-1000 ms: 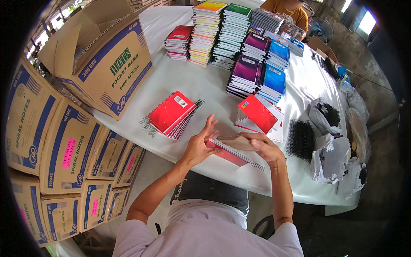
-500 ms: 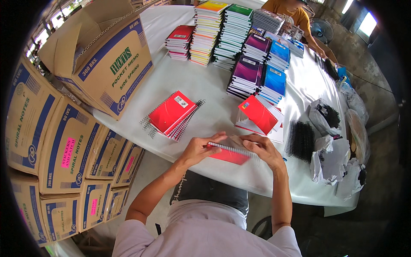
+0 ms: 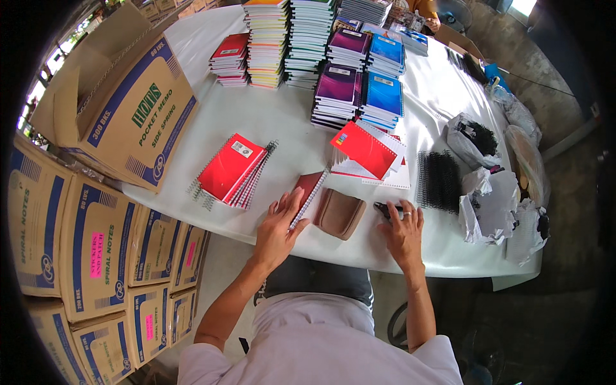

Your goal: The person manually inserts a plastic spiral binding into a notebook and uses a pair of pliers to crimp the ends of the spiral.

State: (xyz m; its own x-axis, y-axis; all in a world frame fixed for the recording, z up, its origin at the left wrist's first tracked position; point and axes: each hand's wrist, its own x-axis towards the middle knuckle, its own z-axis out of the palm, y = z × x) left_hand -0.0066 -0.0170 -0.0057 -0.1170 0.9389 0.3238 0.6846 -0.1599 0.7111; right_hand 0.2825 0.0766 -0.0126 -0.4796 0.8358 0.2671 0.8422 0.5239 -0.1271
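My left hand (image 3: 281, 226) grips the near end of a thin red spiral notebook (image 3: 309, 186) that lies on the white table (image 3: 269, 122), fingers on top along its wire edge. Just right of it sits a brown pouch (image 3: 339, 213). My right hand (image 3: 404, 232), wearing a ring, lies flat near the table's front edge with its fingertips on a small black tool (image 3: 387, 208); it does not grasp it. A stack of red spiral notebooks (image 3: 230, 169) lies left of my left hand.
A red-covered notebook on loose white pages (image 3: 367, 151) and black spiral coils (image 3: 439, 181) lie beyond my right hand. Plastic bags (image 3: 491, 205) fill the right edge. Tall notebook stacks (image 3: 359, 90) stand at the back, an open cardboard box (image 3: 128, 109) at left, more cartons (image 3: 96, 256) on the floor.
Both hands held the red notebook in front of me; now it lies to the left under my left hand, the brown pouch is uncovered, and my right hand has moved right onto the black tool.
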